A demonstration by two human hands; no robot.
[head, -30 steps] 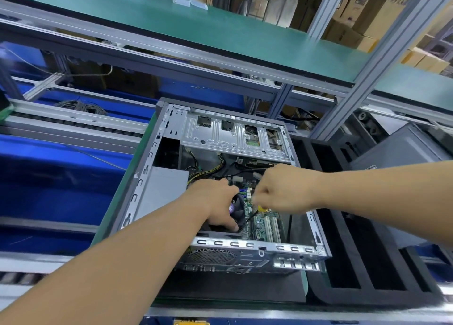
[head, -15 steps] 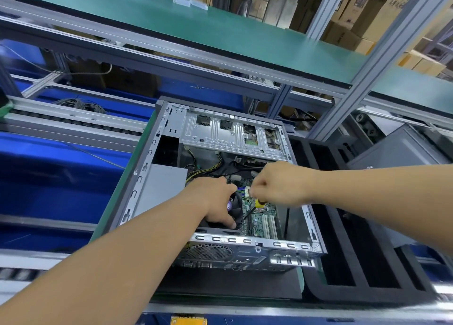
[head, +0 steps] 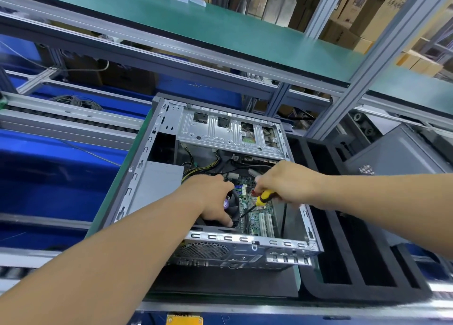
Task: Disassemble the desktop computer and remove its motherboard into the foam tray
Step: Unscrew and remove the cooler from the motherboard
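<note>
An open grey desktop computer case point(head: 144, 163) lies on its side in the middle of the bench. Its green motherboard point(head: 259, 219) shows at the bottom right of the case. A black CPU fan point(head: 232, 203) with a purple hub sits on the board. My left hand point(head: 215, 199) rests over the fan, fingers curled on its near edge. My right hand point(head: 286, 182) grips a yellow and black screwdriver point(head: 262, 198), whose thin shaft slants down-left to the board beside the fan. The black foam tray point(head: 355, 293) lies right of the case.
A silver drive cage point(head: 228, 131) spans the case's far end, with yellow and black cables point(head: 201, 168) below it. A grey power supply point(head: 159, 187) fills the left side. Blue bins point(head: 49, 177) stand on the left. A second grey case point(head: 397, 158) sits at the right, under aluminium frame posts point(head: 362, 79).
My right hand has drawn back to the right, exposing the yellow screwdriver handle. My left hand stays on the fan. The view has shifted slightly.
</note>
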